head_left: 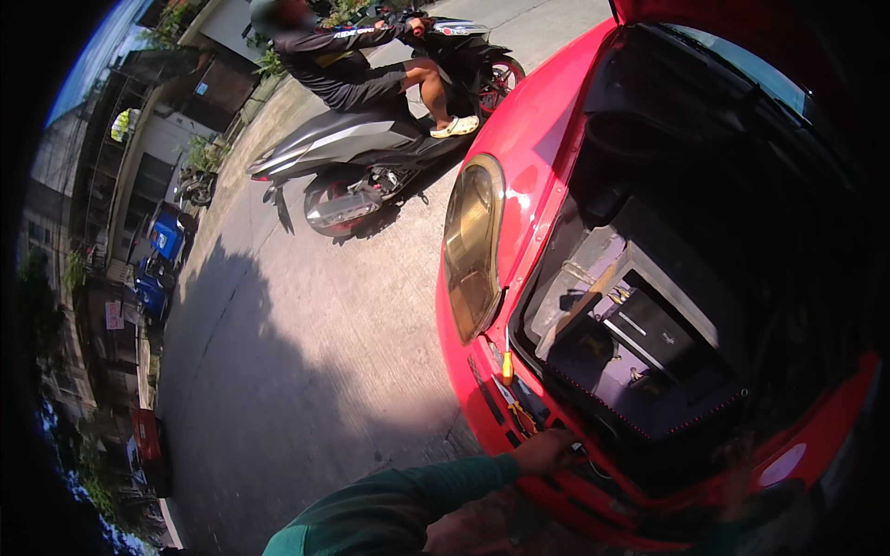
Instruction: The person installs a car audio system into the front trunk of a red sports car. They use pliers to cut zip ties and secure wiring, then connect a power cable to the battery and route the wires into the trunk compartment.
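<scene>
My left hand is at the front edge of a red car with its hood raised. Its fingers are bent together, and what they hold, if anything, is hidden. A thin pale cable runs beside the fingertips. Just past this hand, pliers with orange-yellow handles lie in the slotted front panel. A yellow-handled screwdriver rests farther along, by the headlight. Deep shadow over the right side of the front compartment makes my right hand dim, with unclear fingers.
Inside the compartment sits a box-like panel holding a black amplifier-like unit. The yellowed headlight is left of the opening. A person sits on a grey scooter on the concrete road. Blue vehicles stand far left.
</scene>
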